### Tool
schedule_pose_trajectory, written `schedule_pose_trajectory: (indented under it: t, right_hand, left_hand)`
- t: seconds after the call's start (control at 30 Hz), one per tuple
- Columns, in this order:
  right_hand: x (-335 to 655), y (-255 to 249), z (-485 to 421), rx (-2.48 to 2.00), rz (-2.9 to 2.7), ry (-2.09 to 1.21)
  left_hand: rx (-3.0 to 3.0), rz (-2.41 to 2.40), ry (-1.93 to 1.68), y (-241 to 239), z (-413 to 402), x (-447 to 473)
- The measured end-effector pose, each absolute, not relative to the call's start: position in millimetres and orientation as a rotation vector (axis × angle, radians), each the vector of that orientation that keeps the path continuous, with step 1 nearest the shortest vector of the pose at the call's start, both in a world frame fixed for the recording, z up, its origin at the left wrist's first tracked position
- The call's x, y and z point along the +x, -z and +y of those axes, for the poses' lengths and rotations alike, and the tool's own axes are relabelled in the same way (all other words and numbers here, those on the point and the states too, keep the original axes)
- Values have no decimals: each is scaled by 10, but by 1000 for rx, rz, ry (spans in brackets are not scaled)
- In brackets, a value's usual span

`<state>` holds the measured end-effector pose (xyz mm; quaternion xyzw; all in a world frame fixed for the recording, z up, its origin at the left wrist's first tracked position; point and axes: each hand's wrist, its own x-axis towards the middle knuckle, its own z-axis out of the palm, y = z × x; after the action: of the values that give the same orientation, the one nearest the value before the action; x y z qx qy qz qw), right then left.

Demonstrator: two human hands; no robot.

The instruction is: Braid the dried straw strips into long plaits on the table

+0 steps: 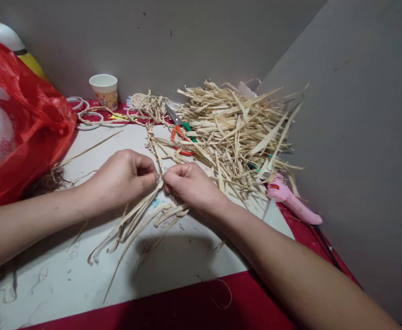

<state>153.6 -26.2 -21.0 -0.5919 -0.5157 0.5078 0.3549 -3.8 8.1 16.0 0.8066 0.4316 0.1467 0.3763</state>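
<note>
My left hand and my right hand meet above the white board, fingertips almost touching. Both are pinched on a braid of dry straw that runs up from the fingers toward a coil of braided cord. Loose straw strands fan out below my hands toward the front left. Scissors with orange and green handles lie just beyond my right hand, partly under straw. A large heap of dry straw strips spreads to the right of them.
A red plastic bag bulges at the left. Behind stand a paper cup and white rings. A pink glue gun lies at the right by the grey wall. The white board rests on red cloth.
</note>
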Motion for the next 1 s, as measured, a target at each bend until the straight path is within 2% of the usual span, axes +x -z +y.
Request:
schedule_pose_trajectory:
  t: [0.3,0.53,0.87,1.0]
  right_hand:
    - [1505,150,-307,-1307,-924,-1671]
    - [1524,124,-334,-1218,-831,-1830]
    - [1484,142,-374,-1227,-854,-1768]
    - [1496,131,-355,-1265,-808,-1763]
  left_hand:
    - [2850,1068,-260,-174,-188,-13]
    - [3384,870,-144,-93,-373,49]
    - [3506,908,-15,18,-558,146]
    - [3383,722,127,48,-785,61]
